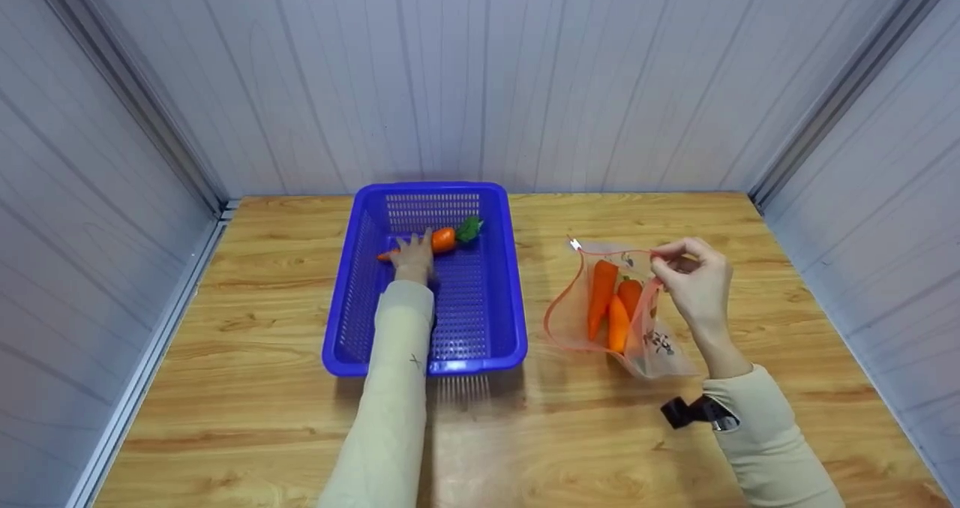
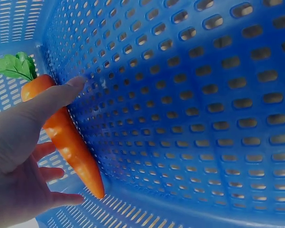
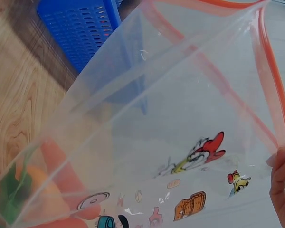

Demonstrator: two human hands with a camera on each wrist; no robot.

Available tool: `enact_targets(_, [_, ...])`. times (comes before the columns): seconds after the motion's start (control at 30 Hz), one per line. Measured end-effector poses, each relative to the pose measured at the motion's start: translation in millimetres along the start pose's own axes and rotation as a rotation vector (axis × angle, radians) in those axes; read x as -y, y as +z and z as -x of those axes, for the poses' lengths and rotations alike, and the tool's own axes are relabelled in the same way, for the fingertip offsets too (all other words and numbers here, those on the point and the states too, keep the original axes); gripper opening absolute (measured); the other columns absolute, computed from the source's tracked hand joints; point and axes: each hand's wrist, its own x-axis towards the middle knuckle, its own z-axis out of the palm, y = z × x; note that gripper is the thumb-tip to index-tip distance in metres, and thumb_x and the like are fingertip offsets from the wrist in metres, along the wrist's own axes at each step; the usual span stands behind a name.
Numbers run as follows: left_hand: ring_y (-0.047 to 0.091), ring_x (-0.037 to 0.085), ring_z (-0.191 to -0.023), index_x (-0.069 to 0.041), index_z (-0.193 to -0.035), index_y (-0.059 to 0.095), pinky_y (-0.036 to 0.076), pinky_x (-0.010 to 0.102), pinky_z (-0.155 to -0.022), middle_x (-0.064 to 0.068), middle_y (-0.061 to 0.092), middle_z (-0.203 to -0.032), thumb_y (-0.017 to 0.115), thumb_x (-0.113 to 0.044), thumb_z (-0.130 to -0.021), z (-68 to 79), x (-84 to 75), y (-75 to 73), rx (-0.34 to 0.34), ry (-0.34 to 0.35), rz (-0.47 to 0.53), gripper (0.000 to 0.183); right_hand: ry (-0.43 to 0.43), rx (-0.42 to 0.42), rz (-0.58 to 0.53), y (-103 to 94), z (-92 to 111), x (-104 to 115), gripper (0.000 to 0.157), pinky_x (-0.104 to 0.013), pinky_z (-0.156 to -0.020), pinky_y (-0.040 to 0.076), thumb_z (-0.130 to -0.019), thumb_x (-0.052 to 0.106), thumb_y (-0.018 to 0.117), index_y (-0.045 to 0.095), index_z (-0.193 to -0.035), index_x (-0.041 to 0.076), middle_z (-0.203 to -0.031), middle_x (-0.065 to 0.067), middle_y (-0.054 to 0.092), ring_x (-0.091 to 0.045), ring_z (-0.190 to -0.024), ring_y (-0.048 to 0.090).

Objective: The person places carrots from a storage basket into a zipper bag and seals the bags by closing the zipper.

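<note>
A blue plastic basket stands on the table with one orange carrot with a green leafy top on its bottom. My left hand reaches into the basket over this carrot. In the left wrist view its thumb lies across the carrot, with the other fingers spread on the far side. Further right, my right hand pinches the orange-edged mouth of a clear zip bag, which gapes wide. Several carrots lie inside that bag, and cartoon prints show on its film in the right wrist view.
A white zip slider sits at the bag's far left corner. The wooden table meets a pale panel wall just behind the basket, and further panels rise at both sides. A dark strapped device is on my right wrist.
</note>
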Motion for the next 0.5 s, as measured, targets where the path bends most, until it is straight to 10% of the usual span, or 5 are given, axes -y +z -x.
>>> enact_targets(0.3, [0.028, 0.043, -0.121, -0.014, -0.141, 0.020, 0.026, 0.063, -0.090, 0.022, 0.030, -0.134, 0.069, -0.013, -0.071, 12.6, -6.1, -5.0, 0.041, 0.020, 0.000, 0.086, 0.002, -0.004, -0.018, 0.4, 0.3, -0.1, 0.006, -0.019, -0.039, 0.043, -0.072, -0.015, 0.058, 0.063, -0.075, -0.013, -0.069, -0.019, 0.055, -0.021, -0.044, 0.054])
enact_targets(0.5, [0.040, 0.044, -0.111, -0.015, -0.136, 0.029, 0.034, 0.063, -0.081, 0.025, 0.038, -0.126, 0.053, -0.002, -0.083, -18.7, 0.8, 18.9, 0.027, 0.006, 0.016, 0.060, 0.008, -0.002, -0.020, 1.2, 0.7, 0.2, 0.006, -0.019, -0.038, 0.043, -0.071, -0.016, 0.058, 0.062, -0.075, -0.014, -0.069, -0.018, 0.056, -0.022, -0.044, 0.054])
